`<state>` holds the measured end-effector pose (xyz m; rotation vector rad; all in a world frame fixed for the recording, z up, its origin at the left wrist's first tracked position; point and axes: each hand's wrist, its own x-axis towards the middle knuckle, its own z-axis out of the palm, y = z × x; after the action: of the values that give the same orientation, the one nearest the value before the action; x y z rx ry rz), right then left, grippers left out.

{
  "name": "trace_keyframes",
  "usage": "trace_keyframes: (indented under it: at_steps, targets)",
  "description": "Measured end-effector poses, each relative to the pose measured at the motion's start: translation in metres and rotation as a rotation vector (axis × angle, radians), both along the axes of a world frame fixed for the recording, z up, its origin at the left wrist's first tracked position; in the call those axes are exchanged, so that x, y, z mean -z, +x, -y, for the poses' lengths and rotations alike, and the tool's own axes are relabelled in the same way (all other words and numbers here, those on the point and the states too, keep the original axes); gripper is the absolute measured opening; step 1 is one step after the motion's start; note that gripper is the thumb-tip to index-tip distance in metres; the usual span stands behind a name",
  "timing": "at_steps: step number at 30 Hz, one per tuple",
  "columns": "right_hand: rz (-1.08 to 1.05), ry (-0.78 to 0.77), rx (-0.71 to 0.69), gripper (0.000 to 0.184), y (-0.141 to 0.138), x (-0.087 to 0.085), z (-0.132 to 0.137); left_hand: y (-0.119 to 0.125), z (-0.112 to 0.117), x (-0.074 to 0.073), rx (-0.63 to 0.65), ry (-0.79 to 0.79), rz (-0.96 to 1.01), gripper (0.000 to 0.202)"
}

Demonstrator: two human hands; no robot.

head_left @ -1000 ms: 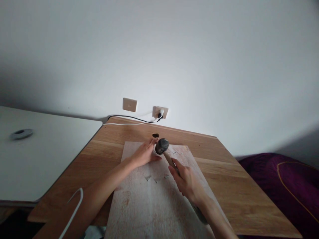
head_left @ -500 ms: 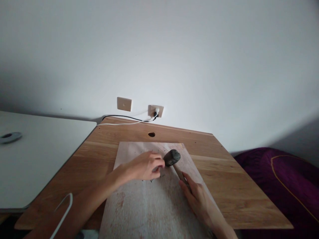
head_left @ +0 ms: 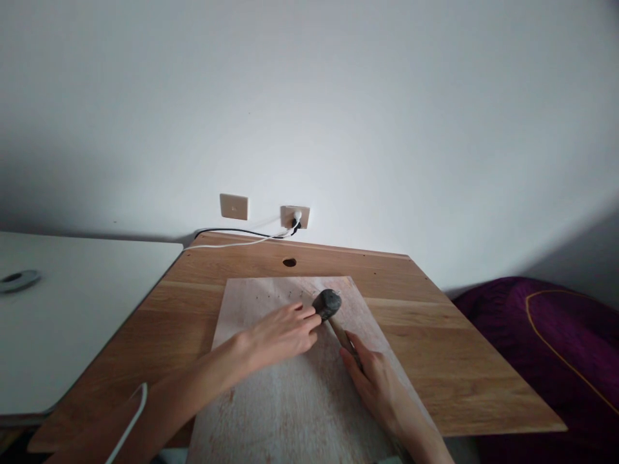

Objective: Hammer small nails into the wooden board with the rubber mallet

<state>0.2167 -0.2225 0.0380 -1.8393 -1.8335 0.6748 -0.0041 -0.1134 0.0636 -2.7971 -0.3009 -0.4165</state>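
Note:
My right hand [head_left: 374, 374] is wrapped round the wooden handle of a mallet [head_left: 327, 304] with a dark, blunt head. The mallet's head hangs over the far part of a pale wooden board [head_left: 285, 406]. Right beside the head, my left hand [head_left: 290, 330] has its fingers curled, back of the hand up. Those fingertips overlap the edge of the head, and I cannot tell whether they touch it. Whatever they pinch is hidden. Several small nails [head_left: 290, 294] stand in a row in the board just beyond my left hand.
Beneath the board lies a brown wooden tabletop [head_left: 435, 361] with a cable hole [head_left: 289, 262]. Cables run to a wall socket [head_left: 296, 217] behind it. A white table [head_left: 87, 322] with a grey ring [head_left: 19, 281] adjoins on the left. Purple fabric [head_left: 522, 322] bulges at the right.
My left hand has rolled over, so its back faces up and its fingertips are tucked from sight. The mallet stays close to it in my right hand. The view has shifted slightly.

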Motion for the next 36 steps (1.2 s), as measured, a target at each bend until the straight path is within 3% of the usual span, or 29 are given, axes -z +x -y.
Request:
trace_keyframes:
  at_steps: [2,7,10,12,17,25,36]
  targets:
    - [0.017,0.013,0.025,0.054,0.001,0.002,0.001,-0.009,-0.015,0.006,-0.041,-0.137,0.07,0.011]
    - [0.049,0.068,0.07,0.054,0.004,0.01,0.003,-0.041,-0.062,0.033,-0.387,-0.693,0.546,0.007]
    - [0.054,0.03,0.049,0.055,0.006,0.01,0.001,-0.053,-0.076,0.044,-0.441,-0.818,0.736,0.02]
    - [0.057,0.025,0.025,0.054,0.008,0.009,-0.001,-0.055,-0.078,0.048,-0.423,-0.836,0.752,0.023]
    - [0.03,0.023,0.015,0.051,0.007,0.006,-0.002,-0.052,-0.075,0.049,-0.432,-0.826,0.682,0.007]
    - [0.035,0.025,0.033,0.049,-0.001,-0.003,0.0,-0.055,-0.071,0.047,-0.467,-0.779,0.623,0.006]
    - [0.032,0.056,0.064,0.051,0.001,0.001,0.003,-0.053,-0.068,0.045,-0.408,-0.689,0.548,0.004]
